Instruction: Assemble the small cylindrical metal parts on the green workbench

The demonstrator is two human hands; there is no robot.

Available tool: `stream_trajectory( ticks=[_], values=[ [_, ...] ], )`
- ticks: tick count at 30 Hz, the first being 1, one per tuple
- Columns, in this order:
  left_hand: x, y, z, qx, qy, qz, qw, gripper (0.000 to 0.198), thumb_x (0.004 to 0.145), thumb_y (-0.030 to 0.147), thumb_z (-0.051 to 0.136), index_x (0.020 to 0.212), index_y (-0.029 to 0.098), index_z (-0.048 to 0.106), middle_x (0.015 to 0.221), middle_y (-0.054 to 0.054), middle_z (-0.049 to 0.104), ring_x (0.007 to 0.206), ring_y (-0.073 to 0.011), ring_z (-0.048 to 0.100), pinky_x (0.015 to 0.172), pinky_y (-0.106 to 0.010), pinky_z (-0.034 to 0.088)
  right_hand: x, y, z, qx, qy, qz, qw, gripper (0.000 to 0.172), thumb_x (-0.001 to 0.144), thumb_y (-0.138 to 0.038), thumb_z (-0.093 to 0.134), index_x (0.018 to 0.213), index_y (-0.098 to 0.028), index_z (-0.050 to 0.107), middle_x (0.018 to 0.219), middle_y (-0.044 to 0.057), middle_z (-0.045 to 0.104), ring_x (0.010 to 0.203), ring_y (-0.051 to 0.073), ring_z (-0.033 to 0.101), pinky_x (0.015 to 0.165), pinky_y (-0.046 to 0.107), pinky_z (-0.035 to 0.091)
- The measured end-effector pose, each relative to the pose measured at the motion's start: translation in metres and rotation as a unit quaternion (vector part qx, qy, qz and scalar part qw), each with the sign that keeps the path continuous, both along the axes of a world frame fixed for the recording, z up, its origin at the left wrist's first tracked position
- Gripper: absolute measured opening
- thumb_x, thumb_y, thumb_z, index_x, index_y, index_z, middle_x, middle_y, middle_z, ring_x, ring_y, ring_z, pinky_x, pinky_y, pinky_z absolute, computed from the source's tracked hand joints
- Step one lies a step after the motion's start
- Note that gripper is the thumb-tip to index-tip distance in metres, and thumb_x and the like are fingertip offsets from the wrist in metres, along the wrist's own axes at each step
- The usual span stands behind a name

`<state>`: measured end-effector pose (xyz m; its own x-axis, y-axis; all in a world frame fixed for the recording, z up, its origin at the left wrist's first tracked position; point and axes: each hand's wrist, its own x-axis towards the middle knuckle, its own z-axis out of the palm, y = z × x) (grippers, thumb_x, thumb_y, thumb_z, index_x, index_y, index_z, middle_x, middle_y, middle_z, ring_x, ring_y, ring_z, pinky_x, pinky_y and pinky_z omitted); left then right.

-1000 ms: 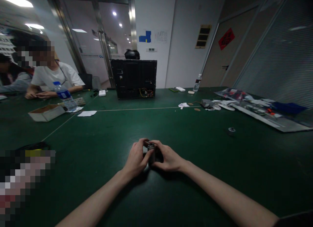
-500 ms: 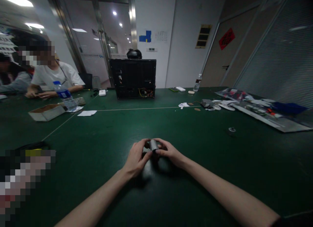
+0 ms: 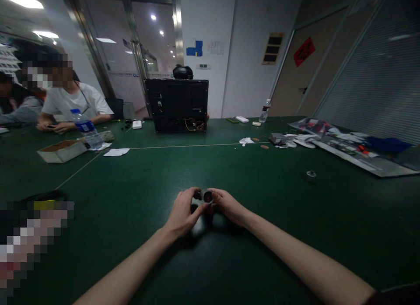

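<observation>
Between my two hands, above the green table (image 3: 157,173), is a small grey metal cylinder (image 3: 208,196). Its round, dark, hollow-looking end faces me. My left hand (image 3: 182,212) curls at its left side, with the thumb against its lower edge. Fingers of my right hand (image 3: 228,205) close round it from the right; some fingertips are hidden behind it. Farther right, a small round metallic part (image 3: 311,174) lies by itself on the table.
A black box-like device (image 3: 179,103) stands at the back. On the left are an open box (image 3: 62,152), a water bottle (image 3: 87,127) and a seated person (image 3: 77,99). A board with parts (image 3: 357,154) and a grey block (image 3: 277,139) lie right.
The cylinder has been tipped: its side showed before, and now its round end faces me. My fingers have shifted slightly around it; both arms stay in nearly the same place.
</observation>
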<state>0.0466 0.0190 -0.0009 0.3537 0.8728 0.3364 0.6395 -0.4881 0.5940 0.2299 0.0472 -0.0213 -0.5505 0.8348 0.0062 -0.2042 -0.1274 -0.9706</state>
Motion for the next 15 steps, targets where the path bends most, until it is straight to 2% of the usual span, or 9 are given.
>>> stream_trajectory(
  ticks=[15],
  values=[
    [0.0015,-0.0006,0.0002,0.01,-0.001,0.003,1.0,0.034,0.086,0.043,0.053,0.11,0.018,0.052,0.101,-0.008,0.062,0.092,-0.0243,0.056,0.082,-0.038,0.044,0.0018,0.0016,-0.0016,-0.012,0.018,-0.003,1.0,0.052,0.074,-0.054,0.065,0.107,-0.015,0.057,0.085,0.004,0.061,0.062,0.01,0.056,0.06,0.022,0.043]
  ],
)
